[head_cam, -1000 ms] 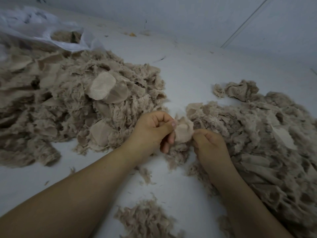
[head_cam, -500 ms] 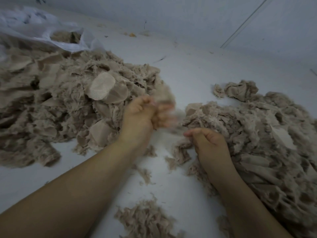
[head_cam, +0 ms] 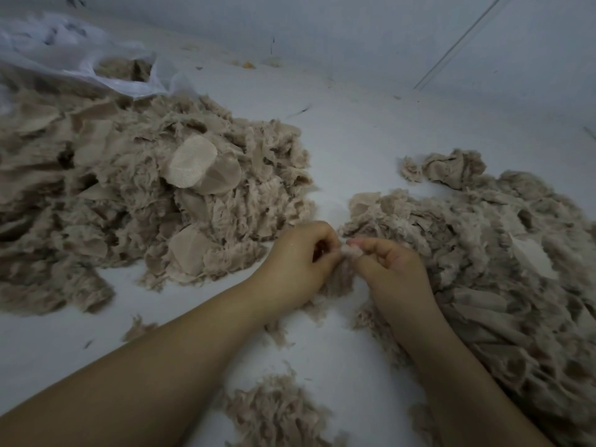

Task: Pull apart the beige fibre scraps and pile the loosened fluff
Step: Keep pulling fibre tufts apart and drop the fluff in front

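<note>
Pinching one beige scrap (head_cam: 350,252) between them, the left hand (head_cam: 295,264) and right hand (head_cam: 392,269) meet — fingers curled tight on it — just beside the right-hand fibre pile (head_cam: 483,253).

White floor (head_cam: 354,140) everywhere, crumpled clear plastic bag (head_cam: 64,56) far back left on it, small yellow-orange crumb (head_cam: 248,64) right of the bag.

left pile (head_cam: 129,195) running off the left edge | right pile (head_cam: 483,269) running past the right edge | scrap (head_cam: 350,251) mostly hiding between curled fingers | near clump (head_cam: 277,414) getting cut at the bottom
</note>
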